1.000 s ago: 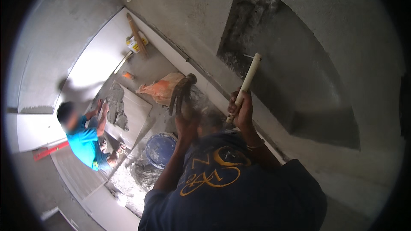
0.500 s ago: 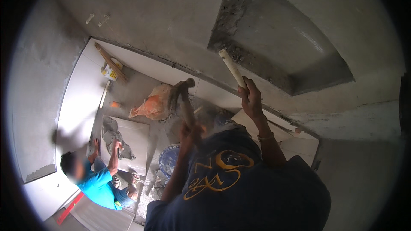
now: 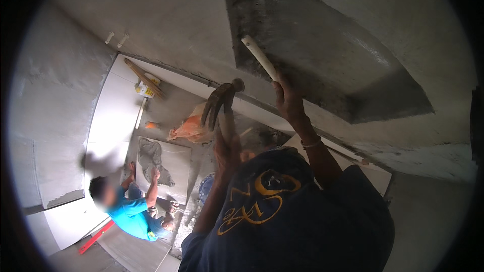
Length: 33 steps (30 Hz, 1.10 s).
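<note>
My left hand is closed round the handle of a claw hammer, its head raised near the wall. Higher and to the right, my right hand grips a cream-coloured pipe-like rod near its lower end. The far end of the rod slants up and left, overlapping the rough left side of a recess in the grey wall. Whether the tip touches the wall, I cannot tell. Hammer and rod are apart.
At the lower left a co-worker in a turquoise shirt crouches beside a tile with grey mortar. An orange-and-white bag, a blue bucket, wooden strips and a red level lie around the floor.
The hammer has risen up and right, toward the wall. My right hand and the rod have shifted up and left across the recess's left side. The whole view has tilted slightly.
</note>
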{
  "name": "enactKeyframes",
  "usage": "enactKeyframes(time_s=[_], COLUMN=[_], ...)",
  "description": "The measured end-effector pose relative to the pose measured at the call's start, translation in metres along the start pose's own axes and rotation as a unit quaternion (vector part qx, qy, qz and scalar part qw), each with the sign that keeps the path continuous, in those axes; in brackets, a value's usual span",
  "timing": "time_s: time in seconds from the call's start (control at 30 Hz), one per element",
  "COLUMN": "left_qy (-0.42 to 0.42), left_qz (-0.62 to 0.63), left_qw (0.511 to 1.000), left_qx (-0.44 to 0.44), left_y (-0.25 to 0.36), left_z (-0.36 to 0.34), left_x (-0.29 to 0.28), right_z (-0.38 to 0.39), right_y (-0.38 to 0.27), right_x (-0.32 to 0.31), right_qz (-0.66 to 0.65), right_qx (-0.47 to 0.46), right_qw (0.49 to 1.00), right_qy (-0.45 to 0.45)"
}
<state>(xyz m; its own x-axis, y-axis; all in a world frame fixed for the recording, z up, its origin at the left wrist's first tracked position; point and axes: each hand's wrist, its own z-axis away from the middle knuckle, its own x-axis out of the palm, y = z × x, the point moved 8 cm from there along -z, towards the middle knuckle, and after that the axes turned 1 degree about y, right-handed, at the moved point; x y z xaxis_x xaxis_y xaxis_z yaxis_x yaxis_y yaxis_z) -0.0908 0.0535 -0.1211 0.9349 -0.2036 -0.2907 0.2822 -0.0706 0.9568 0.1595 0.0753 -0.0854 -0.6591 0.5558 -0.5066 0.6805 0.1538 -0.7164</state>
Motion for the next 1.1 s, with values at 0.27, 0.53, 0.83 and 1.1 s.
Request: enactKeyframes(time_s=[0.27,0.53,0.83,1.1], left_qy=[0.09,0.152,0.194,0.064], left_qz=[0.016,0.029,-0.009,-0.212], left_qw=[0.987,0.988,0.965,0.973], left_qx=[0.131,0.005,0.175,0.067], left_y=[0.067,0.077,0.119,0.134], left_z=[-0.043,-0.087,-0.071,-0.085], left_x=[-0.008,-0.004,0.002,0.013], right_z=[-0.012,-0.014,-0.013,-0.022], right_y=[-0.016,-0.021,-0.019,-0.029], right_x=[0.006,0.001,-0.009,-0.028], right_qz=[-0.052,-0.066,-0.055,-0.036], right_qx=[0.025,0.046,0.068,0.071], right_qw=[0.997,0.993,0.995,0.996], right_qy=[0.055,0.081,0.055,0.039])
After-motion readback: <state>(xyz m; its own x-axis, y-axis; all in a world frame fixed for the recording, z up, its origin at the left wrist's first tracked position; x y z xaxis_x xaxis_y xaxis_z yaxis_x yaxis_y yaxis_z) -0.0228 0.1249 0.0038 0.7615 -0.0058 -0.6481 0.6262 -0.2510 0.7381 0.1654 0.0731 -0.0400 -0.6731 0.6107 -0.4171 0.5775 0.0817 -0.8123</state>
